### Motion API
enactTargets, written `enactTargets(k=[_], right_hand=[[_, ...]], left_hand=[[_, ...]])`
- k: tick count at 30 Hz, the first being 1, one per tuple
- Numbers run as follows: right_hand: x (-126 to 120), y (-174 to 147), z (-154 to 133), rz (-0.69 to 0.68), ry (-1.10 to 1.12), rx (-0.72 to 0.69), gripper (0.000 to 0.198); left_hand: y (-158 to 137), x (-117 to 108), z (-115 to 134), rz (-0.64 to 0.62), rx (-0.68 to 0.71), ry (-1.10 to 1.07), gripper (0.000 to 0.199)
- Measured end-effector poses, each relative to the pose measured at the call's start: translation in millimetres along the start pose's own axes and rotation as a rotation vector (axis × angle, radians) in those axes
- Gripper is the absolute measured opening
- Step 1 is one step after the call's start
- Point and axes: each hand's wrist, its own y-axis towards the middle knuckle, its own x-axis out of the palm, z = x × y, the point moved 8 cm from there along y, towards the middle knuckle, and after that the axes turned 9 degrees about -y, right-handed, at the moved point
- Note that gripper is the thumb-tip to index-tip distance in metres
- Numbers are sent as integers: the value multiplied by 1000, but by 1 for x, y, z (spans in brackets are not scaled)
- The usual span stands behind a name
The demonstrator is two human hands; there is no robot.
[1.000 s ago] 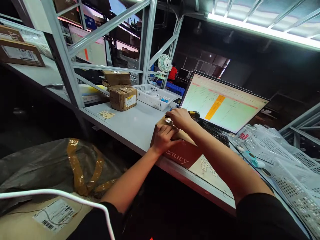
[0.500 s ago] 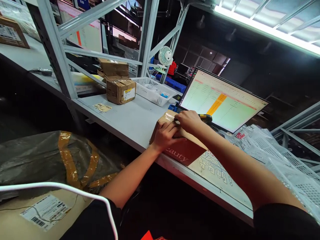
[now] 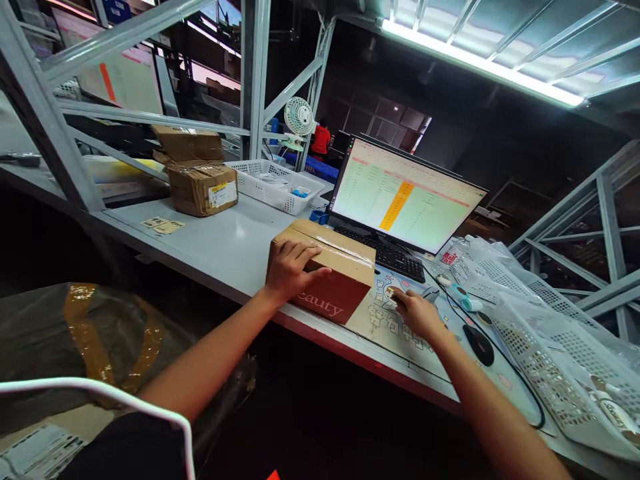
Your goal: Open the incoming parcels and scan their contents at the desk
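Note:
A cardboard box (image 3: 330, 283) with a dark red side lettered "eauty" sits near the table's front edge. Clear tape runs along its tan top. My left hand (image 3: 293, 267) grips the box at its upper left edge, fingers over the top and thumb along the red side. To the right of the box, my right hand (image 3: 417, 313) is low over a printed desk mat (image 3: 385, 327). Its fingers are closed around a utility knife, mostly hidden by the hand.
A monitor (image 3: 400, 200) and black keyboard (image 3: 400, 257) stand behind the box. On the right are a mouse (image 3: 479, 345) and white baskets (image 3: 550, 360) with plastic wrap. An opened carton (image 3: 203, 190) and white basket (image 3: 280, 187) are at the back left; a taped dark sack (image 3: 35, 327) lies below.
My right hand has left the box top and moved down and right to the mat. My left hand stays on the box. The view has shifted to the right.

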Motion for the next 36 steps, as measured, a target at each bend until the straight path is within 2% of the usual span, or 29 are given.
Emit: enactTargets(k=[2, 3, 5, 7, 9, 11, 12, 14, 17, 20, 22, 23, 26, 28, 32, 36], right_hand=[[31, 1, -2, -7, 100, -24, 51], [39, 3, -4, 2, 146, -54, 48], [33, 7, -8, 74, 245, -118, 41], [-1, 9, -11, 240, 398, -163, 36], [-50, 5, -17, 453, 589, -206, 34], [-97, -4, -36, 623, 724, -293, 32], [-115, -8, -51, 666, 738, -350, 30], [-136, -12, -84, 683, 669, -434, 25], [-140, -13, -114, 662, 540, -436, 25], [-134, -13, -118, 677, 528, -409, 28], [-133, -13, -115, 687, 531, -404, 29], [-132, -13, -114, 687, 531, -400, 29], [-133, -11, -113, 683, 531, -380, 28], [-134, -11, -114, 687, 531, -371, 29], [-133, -13, -115, 687, 528, -370, 33], [-138, -5, -112, 625, 509, -379, 33]], left_hand=[[3, -2, 3, -19, -6, 4, 45], [5, -3, 7, -28, -5, 15, 44], [8, -3, 19, -47, -4, 57, 41], [10, -3, 37, -73, -14, 119, 41], [13, -2, 57, -120, -42, 183, 41], [20, -3, 70, -211, -76, 220, 39], [25, -3, 71, -275, -95, 221, 37], [42, -1, 60, -431, -141, 201, 37], [73, 7, 14, -704, -236, 206, 44], [86, 24, -37, -1005, -371, 218, 68], [84, 33, -53, -1139, -380, 202, 74], [82, 36, -55, -1165, -334, 196, 72], [74, 40, -45, -1145, -120, 192, 61], [73, 39, -43, -1108, -62, 188, 59], [99, 37, -61, -963, -121, 251, 62], [126, 54, -101, -898, -317, 331, 67]])
